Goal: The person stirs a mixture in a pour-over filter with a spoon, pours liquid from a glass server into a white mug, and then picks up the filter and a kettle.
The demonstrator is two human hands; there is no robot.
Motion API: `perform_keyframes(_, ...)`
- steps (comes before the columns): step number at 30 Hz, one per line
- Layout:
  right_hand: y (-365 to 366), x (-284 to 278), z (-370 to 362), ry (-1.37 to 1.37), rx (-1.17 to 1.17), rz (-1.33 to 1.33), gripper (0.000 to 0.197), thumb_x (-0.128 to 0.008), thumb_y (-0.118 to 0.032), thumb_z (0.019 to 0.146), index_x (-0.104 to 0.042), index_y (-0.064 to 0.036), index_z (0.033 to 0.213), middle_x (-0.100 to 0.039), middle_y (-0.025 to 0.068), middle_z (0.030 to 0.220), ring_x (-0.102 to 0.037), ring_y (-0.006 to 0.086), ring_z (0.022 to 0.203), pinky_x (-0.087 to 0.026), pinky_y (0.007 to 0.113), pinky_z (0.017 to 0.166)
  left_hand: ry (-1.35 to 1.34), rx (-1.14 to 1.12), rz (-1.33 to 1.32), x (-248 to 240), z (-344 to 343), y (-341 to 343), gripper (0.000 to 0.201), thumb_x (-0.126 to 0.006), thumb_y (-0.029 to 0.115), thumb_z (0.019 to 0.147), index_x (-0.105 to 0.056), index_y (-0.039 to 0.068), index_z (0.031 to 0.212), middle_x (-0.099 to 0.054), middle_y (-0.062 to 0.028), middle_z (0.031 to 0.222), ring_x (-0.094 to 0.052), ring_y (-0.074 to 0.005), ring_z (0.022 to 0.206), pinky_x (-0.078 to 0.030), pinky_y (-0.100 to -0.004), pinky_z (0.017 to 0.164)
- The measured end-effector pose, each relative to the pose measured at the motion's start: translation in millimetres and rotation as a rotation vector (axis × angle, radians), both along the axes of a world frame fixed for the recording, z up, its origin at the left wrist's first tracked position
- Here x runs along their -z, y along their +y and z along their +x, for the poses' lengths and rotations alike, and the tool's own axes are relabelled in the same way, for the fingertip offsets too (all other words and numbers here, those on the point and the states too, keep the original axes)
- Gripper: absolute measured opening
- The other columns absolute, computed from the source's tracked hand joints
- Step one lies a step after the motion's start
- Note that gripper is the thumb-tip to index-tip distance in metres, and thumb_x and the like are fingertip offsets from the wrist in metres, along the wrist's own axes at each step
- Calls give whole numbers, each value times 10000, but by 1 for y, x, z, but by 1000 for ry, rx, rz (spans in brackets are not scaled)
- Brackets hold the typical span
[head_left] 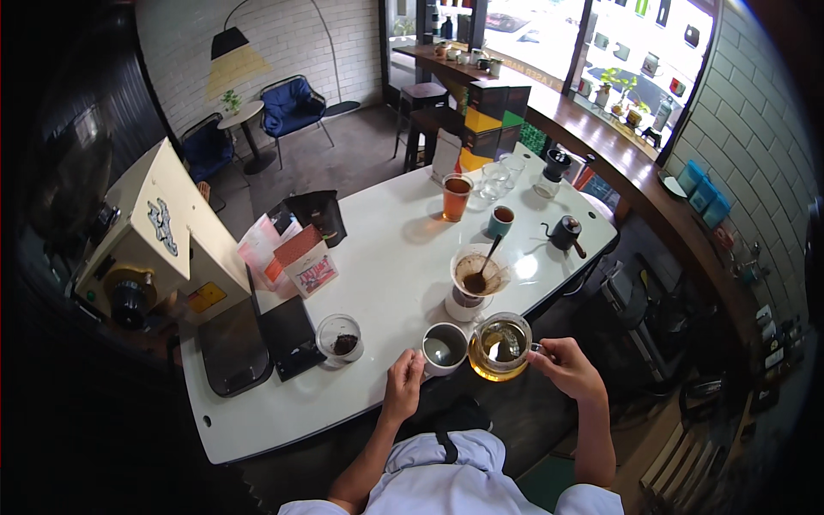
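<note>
My left hand (402,384) is closed on the handle of a white mug (436,369), whose inside looks grey and glossy; I cannot tell what it holds. Beside it, my right hand (566,367) grips the handle of a round glass coffee server (498,371) with clear amber liquid in it. The server is close to the mug's right side, at the table's near edge. Just beyond both stands a dripper (459,296) with a paper filter (500,276) stained by wet brown grounds. A spoon (492,249) leans in the filter.
On the white table (395,249) stand a glass with dark grounds (339,330), a black tray-like device (296,343), a cream grinder (197,266) and packets (305,266). Farther back are an amber drink (456,202), teal cup (498,227), black kettle (565,232) and hand grinder (555,167).
</note>
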State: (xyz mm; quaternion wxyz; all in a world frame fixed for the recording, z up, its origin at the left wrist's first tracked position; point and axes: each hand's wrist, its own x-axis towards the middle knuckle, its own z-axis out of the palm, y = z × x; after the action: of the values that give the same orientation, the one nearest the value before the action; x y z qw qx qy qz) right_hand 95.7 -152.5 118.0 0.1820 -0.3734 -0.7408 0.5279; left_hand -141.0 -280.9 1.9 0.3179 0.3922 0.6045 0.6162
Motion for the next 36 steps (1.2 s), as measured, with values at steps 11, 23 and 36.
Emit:
perform_keyframes(11,1,-9,49,-42,94,10,341,-646,-214,887,-517,-15,642,-336,-85,570,-287,13,558,-225,239,461,-83,97,10,-2,41,28,346,-461,220,981,-371,55,691,-342,23,563,-334,-56,510,-279,-255,456)
perform_keyframes(23,42,-29,110,-218,12,133,364,-644,-251,882,-549,29,669,-349,-25,546,-328,35,545,-295,258,469,-82,178,49,-11,107,62,346,-456,234,987,-380,58,699,-351,33,587,-343,-42,526,-285,-237,462)
perform_keyframes(36,83,-51,129,-554,-191,373,368,-655,-338,837,-637,23,767,-538,118,562,-541,218,517,-406,340,525,-227,205,39,-3,154,75,341,-414,236,1004,-410,72,706,-371,21,621,-364,-60,575,-336,-237,533)
